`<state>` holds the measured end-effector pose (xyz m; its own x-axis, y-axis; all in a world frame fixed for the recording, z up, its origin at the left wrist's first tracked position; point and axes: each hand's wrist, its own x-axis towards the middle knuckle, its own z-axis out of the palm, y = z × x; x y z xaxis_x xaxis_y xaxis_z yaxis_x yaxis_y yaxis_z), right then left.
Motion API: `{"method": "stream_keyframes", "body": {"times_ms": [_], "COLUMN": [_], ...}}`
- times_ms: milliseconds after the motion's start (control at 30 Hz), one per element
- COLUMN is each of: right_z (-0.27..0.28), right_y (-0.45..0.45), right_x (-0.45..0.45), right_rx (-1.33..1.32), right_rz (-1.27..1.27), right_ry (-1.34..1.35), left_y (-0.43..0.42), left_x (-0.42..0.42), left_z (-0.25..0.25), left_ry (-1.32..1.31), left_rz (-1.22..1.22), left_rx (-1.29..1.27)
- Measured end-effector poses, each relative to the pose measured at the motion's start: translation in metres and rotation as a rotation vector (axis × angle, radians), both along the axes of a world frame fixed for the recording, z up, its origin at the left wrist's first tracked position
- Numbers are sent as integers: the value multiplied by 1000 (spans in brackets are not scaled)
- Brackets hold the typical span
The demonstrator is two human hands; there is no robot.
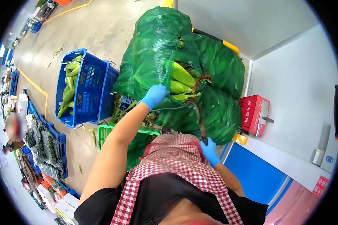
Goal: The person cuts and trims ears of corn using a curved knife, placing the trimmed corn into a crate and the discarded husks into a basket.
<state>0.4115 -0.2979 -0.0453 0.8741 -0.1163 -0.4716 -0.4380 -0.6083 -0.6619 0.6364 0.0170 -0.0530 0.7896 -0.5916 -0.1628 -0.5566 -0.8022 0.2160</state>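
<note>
- Here's the green mesh sack (159, 48), bulging and glossy, on top of the pile of full sacks (219, 63), beside the pale wall (289, 75).
- Its netting gapes at the near side, and out peeks the corn (183, 74): plump, bright green husks, brownish at the stem ends.
- The left hand (154, 96), blue-gloved, is right on the netting by that gap; whether its fingers pinch the mesh, I can't tell.
- Over to the right hand (210, 150), fingers curled round the dark end of a long, brown-stained tool (199, 118), its far end at the corn stems.
</note>
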Motion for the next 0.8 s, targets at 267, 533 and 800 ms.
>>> {"method": "stream_keyframes", "body": {"times_ms": [267,533,800], "right_z": [40,34,44], "right_y": [74,143,187], "right_x": [150,243,292], "right_rx": [703,1214,1854], "right_rz": [-234,-424,-395], "right_ry": [169,645,588], "left_y": [-24,-27,-29], "left_x": [-15,-37,-58], "left_z": [0,4,-21], "left_ry": [66,107,-52], "left_rz": [159,322,278], "left_rx": [-203,-277,-442]}}
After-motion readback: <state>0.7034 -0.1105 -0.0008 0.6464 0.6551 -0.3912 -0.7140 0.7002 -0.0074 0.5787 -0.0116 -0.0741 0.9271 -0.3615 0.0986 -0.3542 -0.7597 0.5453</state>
